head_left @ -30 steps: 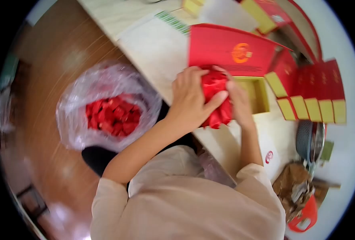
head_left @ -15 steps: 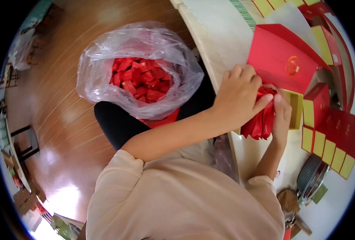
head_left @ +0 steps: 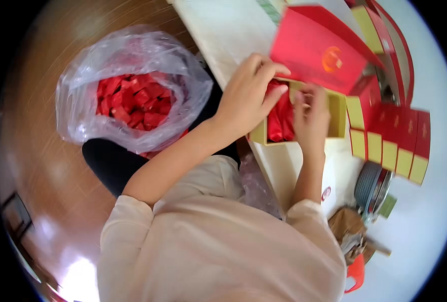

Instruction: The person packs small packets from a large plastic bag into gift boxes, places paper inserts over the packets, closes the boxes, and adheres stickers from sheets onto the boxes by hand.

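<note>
A yellow-lined box (head_left: 338, 113) lies on the table, its red lid (head_left: 314, 50) folded back. Inside its left part sits a shiny, creased red packet (head_left: 280, 116). My left hand (head_left: 248, 95) is at the box's left edge, with the thumb against the packet and the fingers stretched toward the lid's hinge. Thumb and fingers are apart. Over the box, right of the packet, is my right hand (head_left: 311, 113), its fingers curled and slightly blurred. Whatever may be between those fingers cannot be made out.
A clear plastic bag (head_left: 77, 95) full of small red packets (head_left: 133, 100) stands left of the table (head_left: 208, 25). Several red-and-yellow boxes (head_left: 389, 136) stand in a row at the right, near a grey basket (head_left: 368, 183) and a brown bag (head_left: 347, 226).
The red packet, earlier held between both hands above the box, is now down inside it. My right hand has come off it and curled. The whole view has shifted.
</note>
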A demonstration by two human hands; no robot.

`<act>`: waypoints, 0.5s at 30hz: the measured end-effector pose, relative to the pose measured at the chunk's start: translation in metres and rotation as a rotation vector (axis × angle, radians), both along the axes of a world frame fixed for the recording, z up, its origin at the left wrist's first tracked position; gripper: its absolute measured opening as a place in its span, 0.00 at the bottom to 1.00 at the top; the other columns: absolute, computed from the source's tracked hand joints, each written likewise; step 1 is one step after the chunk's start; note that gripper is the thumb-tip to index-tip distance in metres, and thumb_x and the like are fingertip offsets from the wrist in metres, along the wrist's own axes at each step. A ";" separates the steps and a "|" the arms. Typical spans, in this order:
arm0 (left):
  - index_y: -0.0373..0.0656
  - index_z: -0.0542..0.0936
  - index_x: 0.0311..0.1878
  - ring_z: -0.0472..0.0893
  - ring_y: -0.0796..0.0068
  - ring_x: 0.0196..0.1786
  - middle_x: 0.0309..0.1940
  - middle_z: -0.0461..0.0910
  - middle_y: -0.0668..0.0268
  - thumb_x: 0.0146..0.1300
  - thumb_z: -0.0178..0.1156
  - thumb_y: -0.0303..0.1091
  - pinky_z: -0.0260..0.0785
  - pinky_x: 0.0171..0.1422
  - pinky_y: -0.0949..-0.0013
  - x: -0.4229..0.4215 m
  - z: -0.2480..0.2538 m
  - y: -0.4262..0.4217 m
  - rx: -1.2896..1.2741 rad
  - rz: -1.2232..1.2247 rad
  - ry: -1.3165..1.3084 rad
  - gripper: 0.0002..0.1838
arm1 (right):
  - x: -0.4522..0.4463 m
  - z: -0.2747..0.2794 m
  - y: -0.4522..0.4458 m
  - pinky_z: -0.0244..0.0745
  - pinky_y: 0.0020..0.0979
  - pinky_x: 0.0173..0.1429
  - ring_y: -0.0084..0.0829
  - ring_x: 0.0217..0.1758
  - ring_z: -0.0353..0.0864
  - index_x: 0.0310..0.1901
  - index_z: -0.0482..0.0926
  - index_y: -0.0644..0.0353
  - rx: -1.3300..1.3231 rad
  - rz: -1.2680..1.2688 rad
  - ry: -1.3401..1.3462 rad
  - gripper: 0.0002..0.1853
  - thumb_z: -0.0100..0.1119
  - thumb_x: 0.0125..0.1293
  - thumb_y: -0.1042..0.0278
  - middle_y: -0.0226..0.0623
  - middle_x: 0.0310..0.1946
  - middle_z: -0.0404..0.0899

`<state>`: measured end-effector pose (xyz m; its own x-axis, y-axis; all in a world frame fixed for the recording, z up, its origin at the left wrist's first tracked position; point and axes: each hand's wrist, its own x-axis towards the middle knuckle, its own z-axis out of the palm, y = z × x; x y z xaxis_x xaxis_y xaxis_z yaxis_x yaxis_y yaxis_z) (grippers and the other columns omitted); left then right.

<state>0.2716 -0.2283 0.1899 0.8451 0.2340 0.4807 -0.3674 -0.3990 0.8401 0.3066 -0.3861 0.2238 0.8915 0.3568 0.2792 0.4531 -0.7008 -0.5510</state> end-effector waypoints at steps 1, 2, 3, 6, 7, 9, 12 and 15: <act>0.43 0.76 0.48 0.74 0.67 0.41 0.42 0.72 0.60 0.61 0.60 0.27 0.69 0.46 0.68 -0.009 -0.005 0.008 -0.103 -0.011 -0.010 0.12 | -0.004 0.001 0.000 0.76 0.32 0.34 0.35 0.32 0.80 0.43 0.72 0.62 -0.009 -0.111 -0.114 0.08 0.56 0.67 0.70 0.43 0.34 0.77; 0.42 0.77 0.48 0.74 0.69 0.40 0.42 0.72 0.61 0.62 0.59 0.27 0.68 0.45 0.69 -0.021 -0.015 0.021 -0.148 -0.008 0.003 0.11 | -0.005 -0.004 -0.008 0.73 0.28 0.33 0.31 0.30 0.77 0.41 0.73 0.64 0.006 -0.107 -0.233 0.05 0.55 0.67 0.72 0.41 0.32 0.75; 0.42 0.77 0.48 0.73 0.70 0.40 0.41 0.72 0.62 0.63 0.58 0.26 0.67 0.44 0.71 -0.032 -0.026 0.034 -0.192 -0.010 0.019 0.10 | -0.005 -0.011 -0.019 0.71 0.25 0.35 0.29 0.29 0.74 0.38 0.74 0.65 0.116 -0.119 -0.285 0.04 0.54 0.67 0.74 0.38 0.31 0.73; 0.40 0.77 0.46 0.72 0.76 0.36 0.38 0.73 0.65 0.65 0.54 0.25 0.66 0.42 0.74 -0.069 -0.074 0.074 -0.254 0.164 0.132 0.08 | -0.047 0.009 0.019 0.63 0.25 0.30 0.24 0.26 0.66 0.38 0.67 0.64 0.433 0.102 -0.300 0.05 0.50 0.69 0.73 0.37 0.28 0.70; 0.40 0.77 0.46 0.72 0.77 0.37 0.38 0.74 0.65 0.65 0.53 0.24 0.66 0.43 0.74 -0.084 -0.092 0.088 -0.266 0.220 0.214 0.08 | -0.058 0.009 0.035 0.64 0.27 0.30 0.27 0.25 0.66 0.35 0.67 0.64 0.462 0.223 -0.309 0.06 0.50 0.69 0.72 0.39 0.27 0.70; 0.39 0.76 0.46 0.74 0.78 0.38 0.40 0.76 0.66 0.66 0.53 0.25 0.66 0.44 0.75 -0.111 -0.131 0.111 -0.330 0.308 0.282 0.07 | -0.086 -0.002 0.069 0.65 0.30 0.31 0.30 0.26 0.68 0.32 0.69 0.63 0.484 0.368 -0.160 0.05 0.53 0.64 0.72 0.40 0.26 0.72; 0.39 0.77 0.46 0.77 0.74 0.37 0.38 0.77 0.64 0.64 0.54 0.25 0.69 0.44 0.72 -0.145 -0.191 0.138 -0.475 0.408 0.444 0.08 | -0.108 -0.047 0.147 0.63 0.23 0.28 0.25 0.24 0.68 0.35 0.74 0.61 0.383 0.510 0.143 0.04 0.57 0.58 0.79 0.35 0.26 0.72; 0.40 0.74 0.54 0.77 0.75 0.40 0.42 0.77 0.66 0.66 0.52 0.25 0.69 0.47 0.73 -0.175 -0.241 0.158 -0.721 0.513 0.560 0.13 | -0.112 -0.133 0.212 0.71 0.27 0.33 0.27 0.27 0.74 0.40 0.75 0.63 0.244 0.565 0.333 0.05 0.57 0.62 0.76 0.37 0.29 0.75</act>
<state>0.0968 -0.0699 -0.0509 0.6219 0.7032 -0.3446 0.2192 0.2662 0.9387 0.1948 -0.1738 0.0913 0.6396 0.7530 0.1544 0.4913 -0.2460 -0.8355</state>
